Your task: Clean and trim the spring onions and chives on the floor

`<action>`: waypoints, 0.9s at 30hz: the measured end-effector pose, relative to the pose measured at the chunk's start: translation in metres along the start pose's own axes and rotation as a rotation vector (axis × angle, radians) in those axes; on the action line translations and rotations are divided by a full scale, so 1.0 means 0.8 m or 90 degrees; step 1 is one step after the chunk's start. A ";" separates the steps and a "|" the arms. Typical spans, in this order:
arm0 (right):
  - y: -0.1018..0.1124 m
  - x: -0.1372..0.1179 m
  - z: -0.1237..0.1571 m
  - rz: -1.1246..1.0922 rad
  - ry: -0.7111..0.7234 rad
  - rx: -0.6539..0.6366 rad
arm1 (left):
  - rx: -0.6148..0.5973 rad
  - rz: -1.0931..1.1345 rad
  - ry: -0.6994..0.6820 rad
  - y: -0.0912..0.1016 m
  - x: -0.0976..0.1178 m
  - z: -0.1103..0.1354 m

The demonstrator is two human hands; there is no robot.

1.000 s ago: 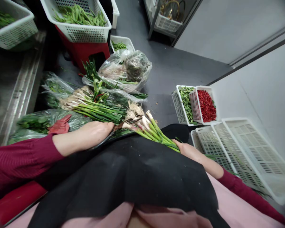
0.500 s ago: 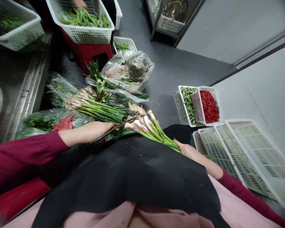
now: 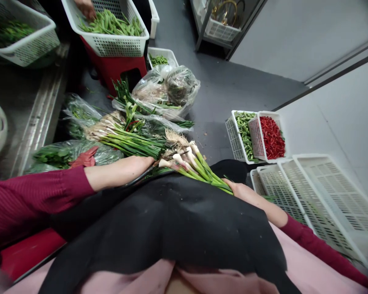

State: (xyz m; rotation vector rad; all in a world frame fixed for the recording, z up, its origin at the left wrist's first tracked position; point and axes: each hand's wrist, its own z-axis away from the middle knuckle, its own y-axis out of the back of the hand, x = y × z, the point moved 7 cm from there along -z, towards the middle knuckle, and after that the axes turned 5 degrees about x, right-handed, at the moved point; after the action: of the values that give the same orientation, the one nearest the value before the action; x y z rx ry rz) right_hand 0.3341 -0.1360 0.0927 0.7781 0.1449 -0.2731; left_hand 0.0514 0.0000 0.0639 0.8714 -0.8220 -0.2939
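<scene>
Gripping dark scissors (image 3: pixel 141 173) — left hand (image 3: pixel 130 167) closed; right hand (image 3: pixel 241 190) over glossy scallions (image 3: pixel 196 169), grip unclear.

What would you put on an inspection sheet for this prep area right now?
Surface: black apron across the lap, grey floor beyond.
Job's things: spring onions lying at the lap's edge, thin dark tool at the left hand.
Clutter: plastic bags of greens, second spring onion bunch.
Grippers: left hand closed at the tool; right hand at the onion tops.
Cables: nothing seen.
Surroundings: basket of green beans, basket of red chilies, stacked white baskets, co-worker's hand.
</scene>
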 end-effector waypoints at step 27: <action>-0.008 0.002 0.002 -0.077 0.019 -0.007 | -0.044 0.249 -0.047 -0.048 -0.011 0.012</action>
State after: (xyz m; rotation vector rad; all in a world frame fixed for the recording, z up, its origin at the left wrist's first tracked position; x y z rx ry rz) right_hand 0.3337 -0.1412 0.0892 0.7646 0.2214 -0.3750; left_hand 0.0416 -0.0246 0.0334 0.6204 -1.0245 -0.0101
